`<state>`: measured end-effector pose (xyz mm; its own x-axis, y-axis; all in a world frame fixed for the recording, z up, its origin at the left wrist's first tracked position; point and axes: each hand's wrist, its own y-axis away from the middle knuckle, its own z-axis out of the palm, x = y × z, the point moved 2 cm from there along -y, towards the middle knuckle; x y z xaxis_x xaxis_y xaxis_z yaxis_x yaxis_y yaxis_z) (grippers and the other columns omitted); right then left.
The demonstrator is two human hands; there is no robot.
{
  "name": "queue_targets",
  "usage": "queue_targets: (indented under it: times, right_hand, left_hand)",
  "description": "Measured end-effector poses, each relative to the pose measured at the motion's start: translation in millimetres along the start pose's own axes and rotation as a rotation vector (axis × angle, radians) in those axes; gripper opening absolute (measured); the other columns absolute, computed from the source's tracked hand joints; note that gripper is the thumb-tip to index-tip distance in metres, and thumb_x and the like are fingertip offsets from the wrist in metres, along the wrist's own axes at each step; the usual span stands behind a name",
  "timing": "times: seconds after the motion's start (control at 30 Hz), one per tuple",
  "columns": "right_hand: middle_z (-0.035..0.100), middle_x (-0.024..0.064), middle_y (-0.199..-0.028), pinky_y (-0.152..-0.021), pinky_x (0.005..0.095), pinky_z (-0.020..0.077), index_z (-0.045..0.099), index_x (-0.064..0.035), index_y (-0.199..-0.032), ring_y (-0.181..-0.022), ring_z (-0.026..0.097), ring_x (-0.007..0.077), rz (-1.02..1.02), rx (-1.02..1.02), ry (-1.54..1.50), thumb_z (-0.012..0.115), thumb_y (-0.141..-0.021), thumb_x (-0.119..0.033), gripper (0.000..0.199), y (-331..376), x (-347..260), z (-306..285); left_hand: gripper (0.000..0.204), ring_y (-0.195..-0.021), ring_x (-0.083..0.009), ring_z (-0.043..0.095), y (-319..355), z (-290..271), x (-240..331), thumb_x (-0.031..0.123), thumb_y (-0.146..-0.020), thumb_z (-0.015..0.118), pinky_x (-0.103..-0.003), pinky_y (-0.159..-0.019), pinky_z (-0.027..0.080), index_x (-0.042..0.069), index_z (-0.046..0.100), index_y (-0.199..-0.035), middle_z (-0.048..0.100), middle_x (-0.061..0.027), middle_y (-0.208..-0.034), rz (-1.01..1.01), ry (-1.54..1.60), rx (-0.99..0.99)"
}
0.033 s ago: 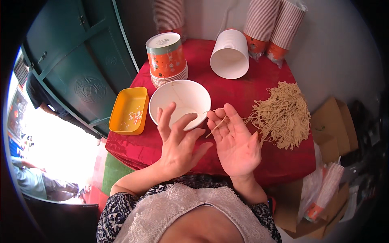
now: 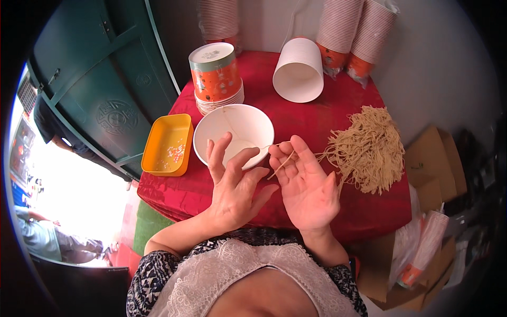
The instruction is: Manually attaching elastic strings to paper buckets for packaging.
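**Desk:** Anything changed since the earlier frame?

**Photographer:** Nothing, really: both hands sit as before over the red-covered worktop (image 2: 364, 222). Left hand (image 2: 235, 185) spreads wide, palm down, holding nothing, just by the white bowl (image 2: 233, 133). Right hand (image 2: 306, 185) lies palm up, fingers loosely curled, a thin noodle strand (image 2: 281, 165) across them.

**Desk:** How does the strand handle?

**Photographer:** Light, brittle-looking, likely to snap; best pinched near its middle. The noodle heap (image 2: 367, 148) lies beside the right hand.

**Desk:** What crowds it?

**Photographer:** Orange tray (image 2: 168, 143) to the left, a stack of printed cups (image 2: 215, 76) and a tipped white cup (image 2: 298, 71) beyond the bowl.
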<state>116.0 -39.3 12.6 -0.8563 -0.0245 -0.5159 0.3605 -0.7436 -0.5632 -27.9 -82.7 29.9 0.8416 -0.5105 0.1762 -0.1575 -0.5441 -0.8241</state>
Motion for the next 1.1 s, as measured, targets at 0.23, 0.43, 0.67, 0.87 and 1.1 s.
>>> queue_targets:
  times: [0.23,0.43,0.67,0.87,1.1]
  right_hand:
    - [0.045,0.0151,-0.138,-0.101,0.0359,0.0439,0.042,0.0045,-0.141,-0.124,0.050,0.0260,0.084,0.117,0.402,0.045,-0.101,-0.036,0.057,6,-9,-13]
    - [0.054,0.0150,-0.125,-0.063,0.0235,0.0474,0.061,0.0031,-0.117,-0.078,0.056,0.0143,-0.212,0.031,1.224,0.063,-0.084,0.004,0.033,12,-16,-2]
    - [0.065,0.0063,-0.081,-0.058,0.0233,0.0446,0.064,0.0021,-0.095,-0.064,0.054,0.0089,-0.013,0.024,1.116,0.067,-0.085,0.002,0.010,9,2,1]
    - [0.059,0.0036,-0.066,-0.047,0.0246,0.0397,0.060,-0.0009,-0.080,-0.052,0.051,0.0084,-0.131,0.045,1.254,0.068,-0.080,0.006,0.011,7,12,1]
    - [0.052,0.0029,-0.060,-0.043,0.0276,0.0385,0.055,-0.0043,-0.075,-0.045,0.050,0.0139,-0.281,-0.046,1.431,0.070,-0.076,0.006,0.018,8,30,-6]
  left_hand:
    - [0.020,-0.134,-0.0455,0.032,-7,-1,-8,0.005,-0.065,0.077,-0.070,-0.107,0.022,0.009,0.065,-0.080,0.056,-0.0108,-0.118,0.072,0.029,-0.021]
    - [0.012,-0.134,-0.0452,0.032,-12,-16,-9,0.008,-0.067,0.073,-0.071,-0.107,0.023,0.008,0.064,-0.076,0.054,-0.0131,-0.117,0.139,-0.004,-0.225]
    - [0.012,-0.134,-0.0447,0.033,-18,-23,-18,0.009,-0.067,0.072,-0.070,-0.107,0.024,0.008,0.064,-0.077,0.053,-0.0142,-0.117,0.194,-0.005,-0.285]
    - [0.015,-0.128,-0.0437,0.040,-28,-27,-38,-0.003,-0.070,0.072,-0.055,-0.100,0.039,0.005,0.062,-0.077,0.057,-0.0125,-0.110,0.043,0.088,-0.191]
    - [0.009,-0.104,-0.0345,0.057,-32,-26,-72,0.000,-0.078,0.069,-0.044,-0.089,0.046,0.002,0.061,-0.081,0.063,-0.0111,-0.089,-0.121,0.215,-0.249]
